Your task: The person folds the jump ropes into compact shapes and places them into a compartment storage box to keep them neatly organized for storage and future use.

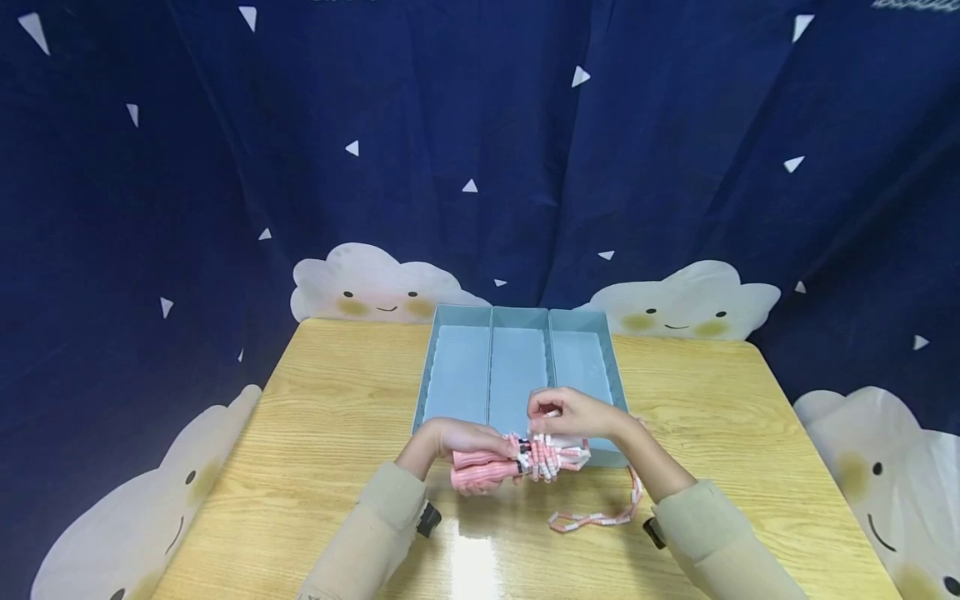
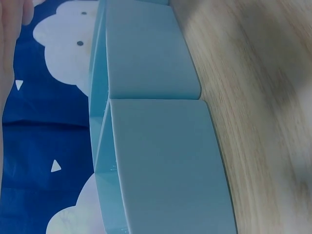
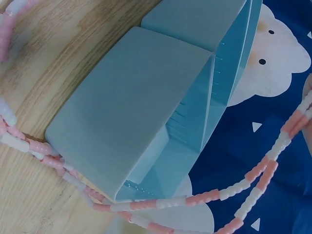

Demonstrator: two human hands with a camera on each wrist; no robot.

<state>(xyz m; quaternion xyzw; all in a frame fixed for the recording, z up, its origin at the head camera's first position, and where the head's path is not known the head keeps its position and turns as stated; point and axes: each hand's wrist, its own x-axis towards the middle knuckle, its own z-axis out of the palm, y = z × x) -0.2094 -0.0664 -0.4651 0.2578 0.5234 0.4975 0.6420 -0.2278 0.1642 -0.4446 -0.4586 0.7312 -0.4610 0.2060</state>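
Note:
A beaded jump rope with two pink handles (image 1: 483, 475) is held in my left hand (image 1: 468, 437), with the fingers around the handles. Pink and white beaded rope (image 1: 543, 460) is wound in loops beside the handles' black ends. My right hand (image 1: 573, 412) pinches the rope just above those loops. In the right wrist view, a doubled length of beaded rope (image 3: 195, 199) hangs in a curve from the fingers at the right edge. A loose loop of rope (image 1: 600, 518) lies on the table. The left wrist view shows only a sliver of the left hand (image 2: 7, 53).
Three light-blue bins (image 1: 491, 358) stand side by side on the wooden table (image 1: 337, 400), just beyond and partly beneath the hands. A dark blue curtain (image 1: 405, 167) with white triangles and clouds hangs behind and at both sides.

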